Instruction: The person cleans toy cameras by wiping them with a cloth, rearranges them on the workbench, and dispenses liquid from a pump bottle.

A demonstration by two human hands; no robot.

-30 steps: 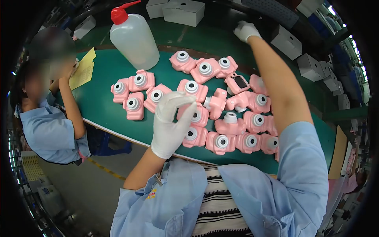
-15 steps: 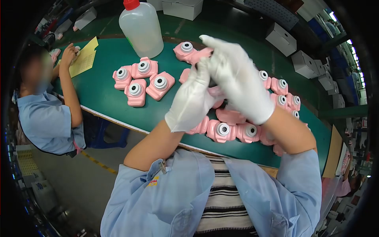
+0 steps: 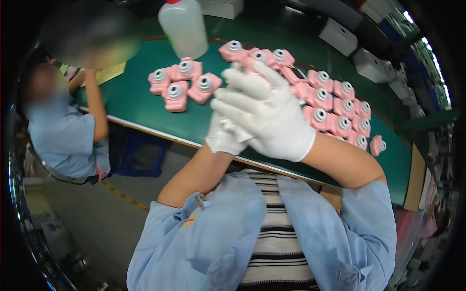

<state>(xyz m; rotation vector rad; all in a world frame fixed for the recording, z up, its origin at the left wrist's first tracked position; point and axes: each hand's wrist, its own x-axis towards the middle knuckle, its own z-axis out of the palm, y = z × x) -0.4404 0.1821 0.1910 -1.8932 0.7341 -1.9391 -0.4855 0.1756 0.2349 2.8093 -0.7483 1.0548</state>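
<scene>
In white gloves, my hands meet above the front of the green table. My right hand (image 3: 267, 114) lies across the other, its fingers stretched out and slightly apart, with no object visible in it. Most of my left hand (image 3: 225, 138) is hidden beneath it, fingers included. Behind them stand pink toy cameras with white lenses, several in rows at the right, such as this pink camera (image 3: 320, 98). A smaller group, with this pink camera (image 3: 175, 97), lies to the left of my hands. One pink camera (image 3: 377, 145) sits apart at the right.
A translucent bottle (image 3: 184, 31) with a red top stands at the back. White boxes (image 3: 338, 37) lie beyond the table (image 3: 145, 109). At the left, a person in a blue shirt (image 3: 63, 136) sits near a yellow sheet (image 3: 111, 72) and a blue stool (image 3: 141, 155).
My right hand has come back from the far side beyond the table to my left hand. Both have since shifted toward my body, and the view has shifted.
</scene>
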